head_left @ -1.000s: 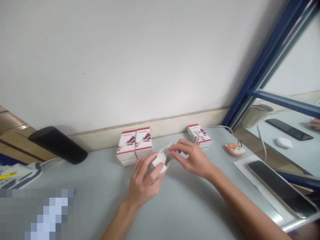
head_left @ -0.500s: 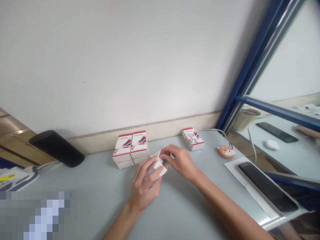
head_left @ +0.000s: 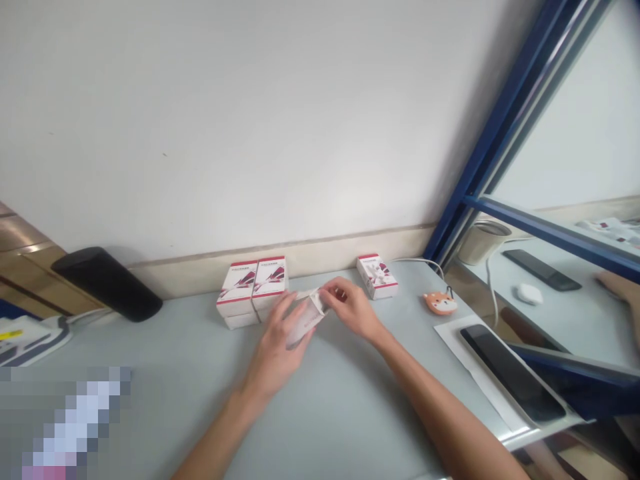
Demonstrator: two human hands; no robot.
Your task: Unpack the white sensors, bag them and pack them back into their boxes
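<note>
My left hand is wrapped round a small white carton, which it holds tilted above the grey table. At the carton's upper right end, my right hand pinches with thumb and fingertips at the end flap; whether anything else is between those fingers I cannot make out. Just behind my left hand sits a bundle of white-and-red boxes, stacked and tied with a dark band. A single box of the same print stands to the right, past my right hand.
A black cylinder lies at the left by the wall. On the right are an orange animal-faced case and a dark phone on white paper. A blue-framed glass panel borders the table's right side.
The carton has turned in my left hand, so its printed side now shows. My right hand stays at its end. The whole view has shifted slightly.
</note>
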